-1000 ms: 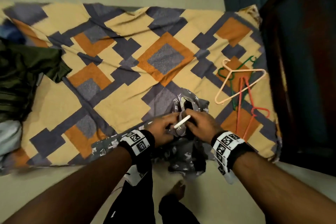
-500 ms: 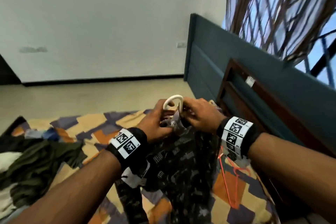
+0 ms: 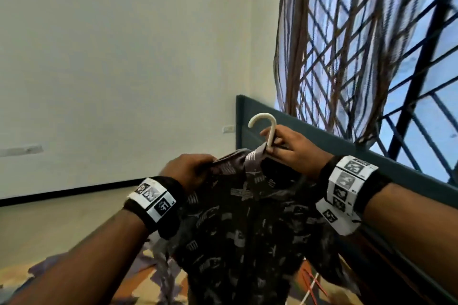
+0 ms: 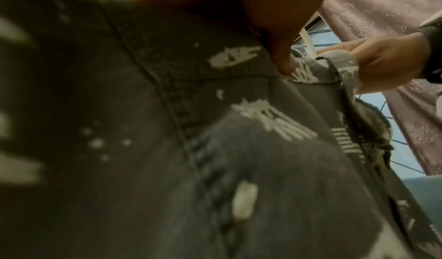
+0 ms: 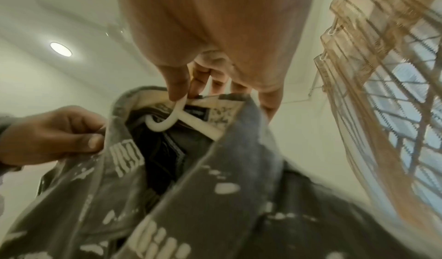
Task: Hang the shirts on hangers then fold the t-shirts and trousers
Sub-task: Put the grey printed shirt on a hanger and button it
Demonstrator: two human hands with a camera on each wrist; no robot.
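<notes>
A dark grey shirt (image 3: 247,230) with pale print hangs in the air from a cream plastic hanger (image 3: 271,129), whose hook stands upright above the collar. My right hand (image 3: 276,143) pinches the hook's stem just above the collar. My left hand (image 3: 198,164) grips the shirt's collar on the left side. In the right wrist view the hanger (image 5: 167,123) sits inside the open neck of the shirt (image 5: 215,206), with my right hand (image 5: 189,85) holding its stem and my left hand (image 5: 71,136) clutching the fabric. The left wrist view is filled by the shirt (image 4: 215,149).
The bed's patterned sheet (image 3: 148,267) lies below, with red hangers (image 3: 314,282) on it at the lower right. A teal headboard (image 3: 309,131) runs behind the hands. Above it is a barred window with a sheer curtain (image 3: 347,57).
Both hands have lifted the shirt and hanger off the bed up to chest height. The head view swung from the bed up to the wall and window.
</notes>
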